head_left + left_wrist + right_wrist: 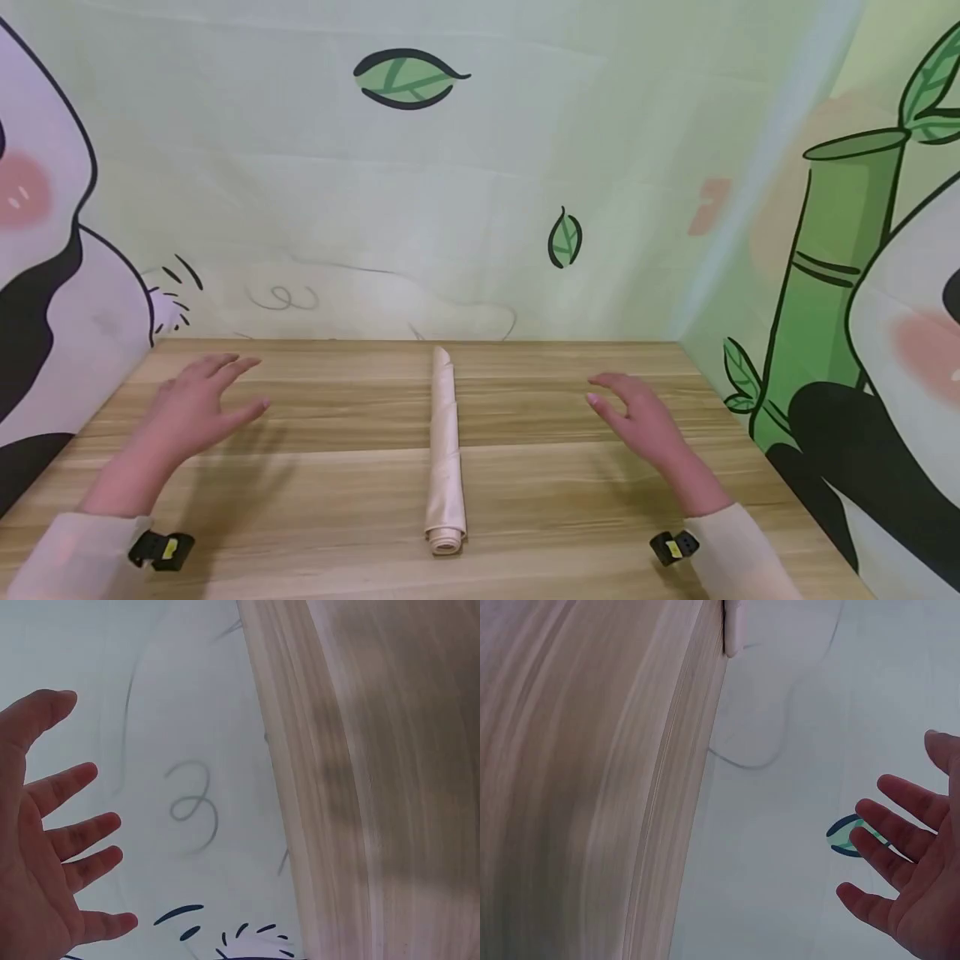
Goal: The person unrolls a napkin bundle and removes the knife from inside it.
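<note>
A pale pink roll of cloth (446,450) lies lengthwise down the middle of the wooden table, its coiled end toward me and its narrower end near the back wall. Left of it my left hand (197,407) hovers above the tabletop, fingers spread and holding nothing. On the other side my right hand (637,417) is also raised and bare, thumb and fingers apart. Both hands stand well away from the roll. In the right wrist view only the far tip of the roll (735,630) shows, at the top edge.
The wooden table (337,500) meets an upright printed backdrop (480,167) at its far edge. Panda and bamboo (840,275) drawings cover the side walls. Each wrist wears a strap with a small black device, the left one (162,551) beside a white sleeve.
</note>
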Action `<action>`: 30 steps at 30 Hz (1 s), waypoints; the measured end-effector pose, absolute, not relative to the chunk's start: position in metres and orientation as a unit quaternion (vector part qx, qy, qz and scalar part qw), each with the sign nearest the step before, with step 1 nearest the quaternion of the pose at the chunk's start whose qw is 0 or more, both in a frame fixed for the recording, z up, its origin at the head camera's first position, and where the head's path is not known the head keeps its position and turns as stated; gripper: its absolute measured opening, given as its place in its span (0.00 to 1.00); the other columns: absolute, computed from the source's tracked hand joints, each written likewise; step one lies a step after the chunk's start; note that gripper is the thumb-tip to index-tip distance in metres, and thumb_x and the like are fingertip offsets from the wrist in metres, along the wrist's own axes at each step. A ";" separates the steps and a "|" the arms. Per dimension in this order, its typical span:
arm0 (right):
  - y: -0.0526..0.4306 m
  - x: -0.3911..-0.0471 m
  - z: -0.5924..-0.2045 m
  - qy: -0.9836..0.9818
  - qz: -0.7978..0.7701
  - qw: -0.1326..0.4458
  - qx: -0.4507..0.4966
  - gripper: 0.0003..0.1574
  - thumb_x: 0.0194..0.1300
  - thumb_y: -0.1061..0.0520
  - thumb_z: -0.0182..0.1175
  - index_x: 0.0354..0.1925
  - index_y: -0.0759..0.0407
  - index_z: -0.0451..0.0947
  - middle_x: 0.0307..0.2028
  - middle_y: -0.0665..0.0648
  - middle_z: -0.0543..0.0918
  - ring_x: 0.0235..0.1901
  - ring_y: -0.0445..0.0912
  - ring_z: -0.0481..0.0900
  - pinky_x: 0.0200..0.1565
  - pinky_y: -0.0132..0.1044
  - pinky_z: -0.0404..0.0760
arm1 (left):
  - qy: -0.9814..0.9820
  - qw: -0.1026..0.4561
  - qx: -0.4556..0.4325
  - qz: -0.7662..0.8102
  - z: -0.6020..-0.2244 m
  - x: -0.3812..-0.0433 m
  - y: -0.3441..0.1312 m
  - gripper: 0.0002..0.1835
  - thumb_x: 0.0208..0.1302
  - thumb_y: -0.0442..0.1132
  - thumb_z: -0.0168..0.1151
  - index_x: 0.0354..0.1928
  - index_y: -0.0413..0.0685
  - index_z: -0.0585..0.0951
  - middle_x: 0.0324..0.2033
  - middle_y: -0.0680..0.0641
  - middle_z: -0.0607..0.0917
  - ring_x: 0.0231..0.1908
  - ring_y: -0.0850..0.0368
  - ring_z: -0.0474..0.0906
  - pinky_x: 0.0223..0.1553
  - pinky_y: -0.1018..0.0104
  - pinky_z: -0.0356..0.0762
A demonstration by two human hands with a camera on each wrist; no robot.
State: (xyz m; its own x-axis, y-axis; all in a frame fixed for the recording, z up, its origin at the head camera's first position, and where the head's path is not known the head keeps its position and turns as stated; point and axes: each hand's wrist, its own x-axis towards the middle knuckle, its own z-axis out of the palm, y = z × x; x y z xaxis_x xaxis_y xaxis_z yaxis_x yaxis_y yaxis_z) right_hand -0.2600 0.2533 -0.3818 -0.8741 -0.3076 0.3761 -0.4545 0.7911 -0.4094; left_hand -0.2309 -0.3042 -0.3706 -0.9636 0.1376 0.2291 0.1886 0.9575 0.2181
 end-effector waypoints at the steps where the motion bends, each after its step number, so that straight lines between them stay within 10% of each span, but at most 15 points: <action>1: 0.252 -0.260 -0.383 -0.934 0.250 0.150 0.206 0.24 0.76 0.54 0.57 0.61 0.69 0.78 0.61 0.72 0.81 0.64 0.69 0.76 0.66 0.66 0.73 | -0.982 0.112 -0.089 -0.123 -0.372 -0.230 -0.303 0.38 0.70 0.57 0.61 0.72 0.40 0.69 0.69 0.24 0.67 0.67 0.20 0.62 0.60 0.15 0.60; 30: 0.201 -0.236 -0.394 -0.899 0.257 0.168 0.312 0.09 0.65 0.64 0.67 0.44 0.64 0.84 0.43 0.60 0.89 0.44 0.55 0.86 0.48 0.48 0.86 | -0.952 0.092 -0.182 -0.230 -0.367 -0.219 -0.249 0.20 0.73 0.41 0.61 0.60 0.36 0.81 0.59 0.32 0.83 0.61 0.30 0.78 0.62 0.34 0.75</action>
State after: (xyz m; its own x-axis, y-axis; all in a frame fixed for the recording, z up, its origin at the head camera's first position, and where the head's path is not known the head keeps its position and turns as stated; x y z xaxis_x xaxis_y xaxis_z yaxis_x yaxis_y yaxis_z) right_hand -0.2361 0.2009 -0.3941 -0.7485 -0.4750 0.4628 -0.6479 0.6726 -0.3575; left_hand -0.2188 -0.2492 -0.3669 -0.9168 0.3047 0.2582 0.3890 0.8277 0.4045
